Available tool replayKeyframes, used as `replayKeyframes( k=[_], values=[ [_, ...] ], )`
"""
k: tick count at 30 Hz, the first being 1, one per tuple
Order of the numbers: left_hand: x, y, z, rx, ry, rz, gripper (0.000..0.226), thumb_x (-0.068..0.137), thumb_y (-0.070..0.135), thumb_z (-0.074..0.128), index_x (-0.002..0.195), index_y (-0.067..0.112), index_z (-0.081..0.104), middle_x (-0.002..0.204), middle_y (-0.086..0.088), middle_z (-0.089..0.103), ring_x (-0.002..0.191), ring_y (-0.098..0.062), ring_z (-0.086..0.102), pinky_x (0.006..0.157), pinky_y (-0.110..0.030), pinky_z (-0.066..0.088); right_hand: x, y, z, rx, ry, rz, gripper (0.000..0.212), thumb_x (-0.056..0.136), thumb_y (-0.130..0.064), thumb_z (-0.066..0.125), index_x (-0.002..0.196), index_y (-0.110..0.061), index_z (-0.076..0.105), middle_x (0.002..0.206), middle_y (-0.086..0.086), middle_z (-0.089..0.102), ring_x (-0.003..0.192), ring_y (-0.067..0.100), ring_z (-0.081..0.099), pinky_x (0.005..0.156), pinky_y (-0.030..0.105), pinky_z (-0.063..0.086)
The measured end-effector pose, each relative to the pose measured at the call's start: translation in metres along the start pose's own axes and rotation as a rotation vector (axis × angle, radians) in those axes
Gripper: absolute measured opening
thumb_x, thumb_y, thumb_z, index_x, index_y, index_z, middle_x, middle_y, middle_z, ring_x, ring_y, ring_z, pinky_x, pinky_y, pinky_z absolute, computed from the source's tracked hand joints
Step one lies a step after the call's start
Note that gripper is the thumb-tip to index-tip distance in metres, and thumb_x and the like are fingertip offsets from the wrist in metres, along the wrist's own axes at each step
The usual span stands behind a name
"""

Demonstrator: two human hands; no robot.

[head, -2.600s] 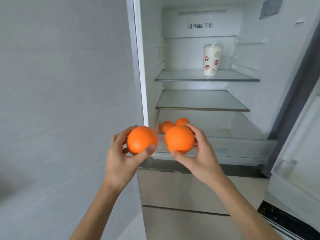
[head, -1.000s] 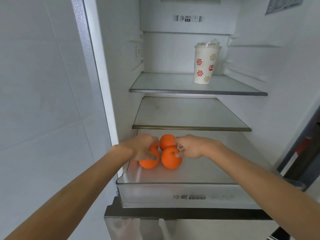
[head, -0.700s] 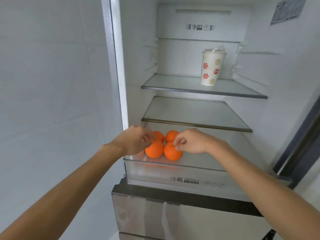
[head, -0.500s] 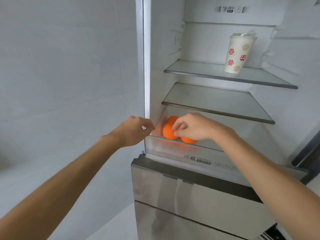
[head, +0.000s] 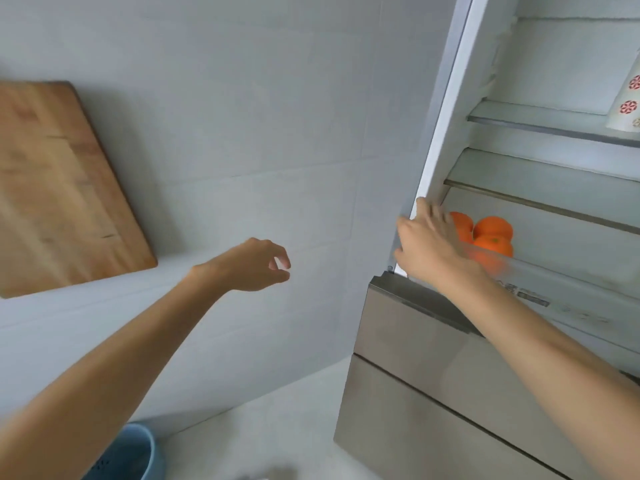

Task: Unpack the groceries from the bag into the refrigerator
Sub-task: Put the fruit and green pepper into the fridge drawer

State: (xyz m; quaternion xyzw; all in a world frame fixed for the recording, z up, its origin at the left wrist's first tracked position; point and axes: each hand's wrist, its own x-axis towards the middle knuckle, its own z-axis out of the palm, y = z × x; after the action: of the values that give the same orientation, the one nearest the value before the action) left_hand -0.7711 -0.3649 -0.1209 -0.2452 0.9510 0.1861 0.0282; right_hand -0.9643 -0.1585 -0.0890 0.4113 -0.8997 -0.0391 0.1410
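Note:
The open refrigerator (head: 440,140) fills the right side of the head view. Several oranges (head: 493,233) sit together on its lowest shelf, behind the clear front lip. My right hand (head: 429,240) hovers at the fridge's left edge, just in front of the oranges, fingers spread and holding nothing. My left hand (head: 256,265) is out in front of the white tiled wall, well left of the fridge, fingers loosely curled and apart, empty. The grocery bag is out of view.
A patterned paper cup (head: 628,102) stands on an upper glass shelf (head: 540,126). A wooden cutting board (head: 59,188) leans on the wall at left. A blue container (head: 128,455) sits at the bottom edge. Steel drawer fronts (head: 433,368) lie below the open compartment.
Both hands have let go of the oranges, which rest on the lowest shelf. My left hand has drawn back leftwards out of the fridge, and my view has swung left.

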Motion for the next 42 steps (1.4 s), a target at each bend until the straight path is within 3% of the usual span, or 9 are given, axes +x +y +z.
replayKeyframes(
  k=[3, 9, 14, 20, 26, 32, 36, 38, 42],
  values=[
    [-0.028, -0.050, 0.003, 0.010, -0.062, -0.062, 0.024, 0.092, 0.042, 0.058, 0.112, 0.033, 0.065, 0.101, 0.011, 0.067, 0.106, -0.014, 0.058, 0.087, -0.032, 0.046, -0.007, -0.052, 0.001, 0.115, -0.062, -0.034, 0.033, 0.089, -0.018, 0.057, 0.120, -0.008, 0.062, 0.124, 0.017, 0.052, 0.116, 0.037, 0.051, 0.093, 0.040, 0.042],
    [-0.082, -0.153, 0.020, -0.024, -0.142, -0.176, 0.027, 0.092, 0.041, 0.058, 0.116, 0.030, 0.063, 0.106, 0.009, 0.060, 0.111, -0.016, 0.053, 0.086, -0.029, 0.040, -0.018, -0.181, 0.026, 0.342, -0.433, -0.184, 0.036, 0.086, -0.021, 0.058, 0.121, -0.015, 0.065, 0.121, 0.005, 0.063, 0.108, 0.026, 0.061, 0.081, 0.032, 0.049],
    [-0.121, -0.230, 0.055, -0.127, -0.178, -0.277, 0.028, 0.093, 0.039, 0.058, 0.118, 0.027, 0.063, 0.109, 0.007, 0.056, 0.095, -0.016, 0.053, 0.090, -0.031, 0.043, -0.027, -0.272, 0.068, 0.339, -0.634, -0.299, 0.037, 0.086, -0.025, 0.058, 0.123, -0.021, 0.062, 0.122, 0.001, 0.062, 0.108, 0.022, 0.061, 0.086, 0.034, 0.051],
    [-0.154, -0.299, 0.136, -0.274, -0.183, -0.468, 0.030, 0.091, 0.035, 0.056, 0.118, 0.025, 0.065, 0.116, 0.000, 0.067, 0.101, -0.022, 0.058, 0.093, -0.034, 0.048, -0.038, -0.356, 0.142, 0.323, -0.875, -0.475, 0.034, 0.091, -0.028, 0.059, 0.124, -0.020, 0.060, 0.116, 0.002, 0.066, 0.106, 0.021, 0.061, 0.088, 0.035, 0.052],
    [-0.158, -0.335, 0.273, -0.464, -0.256, -0.637, 0.030, 0.091, 0.031, 0.056, 0.119, 0.025, 0.065, 0.117, 0.002, 0.071, 0.101, -0.021, 0.067, 0.094, -0.036, 0.054, -0.072, -0.426, 0.282, 0.361, -1.101, -0.565, 0.032, 0.088, -0.019, 0.055, 0.118, -0.020, 0.065, 0.111, 0.002, 0.070, 0.105, 0.020, 0.063, 0.087, 0.032, 0.051],
    [-0.142, -0.353, 0.452, -0.730, -0.209, -0.879, 0.026, 0.089, 0.027, 0.054, 0.110, 0.023, 0.068, 0.104, 0.002, 0.072, 0.091, -0.020, 0.065, 0.083, -0.030, 0.053, -0.110, -0.466, 0.459, 0.468, -1.260, -0.453, 0.032, 0.089, -0.008, 0.049, 0.115, -0.011, 0.069, 0.113, 0.007, 0.070, 0.107, 0.026, 0.065, 0.093, 0.035, 0.052],
    [-0.129, -0.384, 0.603, -0.726, -0.227, -0.976, 0.031, 0.094, 0.020, 0.045, 0.116, 0.022, 0.065, 0.109, 0.002, 0.070, 0.095, -0.019, 0.064, 0.080, -0.027, 0.051, -0.153, -0.494, 0.603, 0.516, -1.340, -0.421, 0.032, 0.091, -0.010, 0.049, 0.117, -0.014, 0.068, 0.099, 0.000, 0.066, 0.094, 0.023, 0.064, 0.082, 0.029, 0.051],
    [-0.124, -0.401, 0.676, -0.739, -0.231, -1.028, 0.031, 0.097, 0.016, 0.041, 0.117, 0.016, 0.065, 0.112, -0.003, 0.069, 0.093, -0.021, 0.062, 0.075, -0.023, 0.045, -0.177, -0.506, 0.673, 0.473, -1.388, -0.453, 0.033, 0.093, -0.012, 0.049, 0.123, -0.014, 0.063, 0.106, 0.005, 0.068, 0.095, 0.025, 0.064, 0.082, 0.031, 0.052],
    [-0.107, -0.430, 0.785, -0.729, -0.176, -1.099, 0.026, 0.098, 0.009, 0.041, 0.101, 0.007, 0.066, 0.087, -0.005, 0.065, 0.079, -0.025, 0.058, 0.053, -0.012, 0.034, -0.218, -0.526, 0.780, 0.421, -1.419, -0.454, 0.037, 0.092, -0.008, 0.050, 0.127, -0.015, 0.059, 0.117, 0.010, 0.067, 0.102, 0.029, 0.064, 0.086, 0.039, 0.056]
  ],
)
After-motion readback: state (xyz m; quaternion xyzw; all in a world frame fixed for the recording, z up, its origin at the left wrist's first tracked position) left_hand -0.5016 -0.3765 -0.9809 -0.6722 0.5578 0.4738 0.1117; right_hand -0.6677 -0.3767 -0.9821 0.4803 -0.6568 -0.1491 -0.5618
